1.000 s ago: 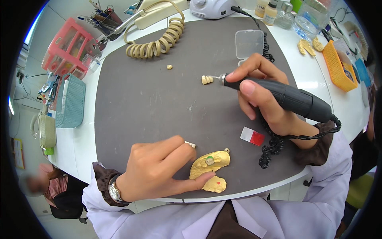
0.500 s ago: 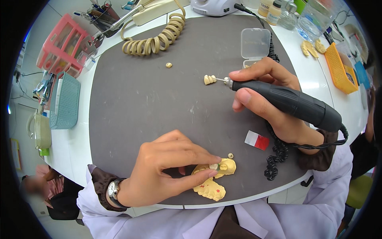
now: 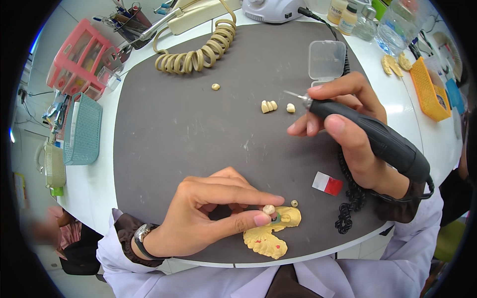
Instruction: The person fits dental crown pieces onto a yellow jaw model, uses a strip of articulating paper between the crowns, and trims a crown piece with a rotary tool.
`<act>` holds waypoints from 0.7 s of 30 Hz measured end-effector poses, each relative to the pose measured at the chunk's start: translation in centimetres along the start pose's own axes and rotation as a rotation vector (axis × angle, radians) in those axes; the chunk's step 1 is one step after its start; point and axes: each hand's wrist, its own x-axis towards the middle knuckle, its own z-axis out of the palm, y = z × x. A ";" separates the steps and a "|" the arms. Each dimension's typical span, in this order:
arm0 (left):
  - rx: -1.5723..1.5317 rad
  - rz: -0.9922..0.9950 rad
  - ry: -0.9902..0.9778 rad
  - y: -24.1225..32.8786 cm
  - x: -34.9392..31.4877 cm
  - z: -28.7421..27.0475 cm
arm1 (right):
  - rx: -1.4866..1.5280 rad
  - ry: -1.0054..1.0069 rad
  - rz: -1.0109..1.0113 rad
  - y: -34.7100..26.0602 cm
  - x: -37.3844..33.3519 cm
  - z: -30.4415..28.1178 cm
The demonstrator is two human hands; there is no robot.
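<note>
My left hand (image 3: 211,206) pinches a small cream tooth crown (image 3: 269,209) between thumb and forefinger. Just below it lies a yellow dental cast (image 3: 266,239) with red marks, a greenish spot near the fingertips. My right hand (image 3: 366,163) is closed around a black rotary handpiece (image 3: 380,134), its thin bur (image 3: 294,94) pointing left, clear of everything. Below the bur are a joined block of crowns (image 3: 269,106) and a single crown (image 3: 290,108). A tiny round piece (image 3: 294,203) rests beside the cast.
Farther back lies another crown (image 3: 215,87). Near the right hand are an open clear box (image 3: 326,60), a red-and-white paper (image 3: 327,184) and coiled black cord (image 3: 344,218). A beige coiled hose (image 3: 198,58) is at the back, a blue basket (image 3: 83,130) left, an orange basket (image 3: 428,92) right.
The crown in my left hand has come up off the cast, and the greenish spot there shows more. My right hand has drawn the handpiece rightward, uncovering the single crown.
</note>
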 end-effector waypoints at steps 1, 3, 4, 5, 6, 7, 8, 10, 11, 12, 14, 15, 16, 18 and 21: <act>-0.019 0.012 0.009 -0.1 -0.1 0.0 | -0.001 0.022 -0.034 -0.1 -0.2 0.2; -0.131 -0.005 0.033 -0.2 -0.3 0.0 | -0.043 0.059 -0.129 -0.4 -0.9 0.6; -0.189 -0.011 0.046 -0.1 -0.4 0.2 | -0.110 -0.004 -0.212 -0.7 -1.0 0.4; -0.229 -0.013 0.048 -0.1 -0.5 0.2 | -0.172 -0.061 -0.299 -0.9 -1.1 0.1; -0.269 -0.015 0.049 -0.1 -0.6 0.3 | -0.260 -0.193 -0.410 -1.2 -1.2 -0.6; -0.310 -0.018 0.051 -0.1 -0.6 0.3 | -0.323 -0.262 -0.488 -1.4 -1.3 -0.6; -0.314 -0.022 0.048 -0.2 -0.6 0.3 | -0.381 -0.327 -0.572 -1.6 -1.5 -0.6; -0.321 -0.030 0.040 -0.2 -0.6 0.2 | -0.416 -0.360 -0.646 -1.9 -1.9 0.0; -0.328 -0.042 0.046 -0.2 -0.6 0.2 | -0.433 -0.375 -0.684 -2.1 -2.1 0.2; -0.336 -0.054 0.052 -0.2 -0.6 0.3 | -0.457 -0.355 -0.709 -1.8 -2.1 0.7; -0.307 -0.028 0.044 -0.2 -0.6 0.3 | -0.465 -0.329 -0.713 -1.6 -2.2 1.1; -0.275 0.011 0.036 -0.3 -0.6 0.3 | -0.469 -0.318 -0.714 -1.5 -2.3 1.4; -0.239 0.045 0.035 -0.4 -0.6 0.2 | -0.448 -0.346 -0.712 -1.3 -2.0 1.4; -0.214 0.126 0.067 -0.9 -0.7 0.3 | -0.408 -0.396 -0.717 -1.2 -1.8 1.7; -0.194 0.164 0.078 -1.3 -0.8 0.3 | -0.375 -0.423 -0.717 -1.2 -1.8 2.1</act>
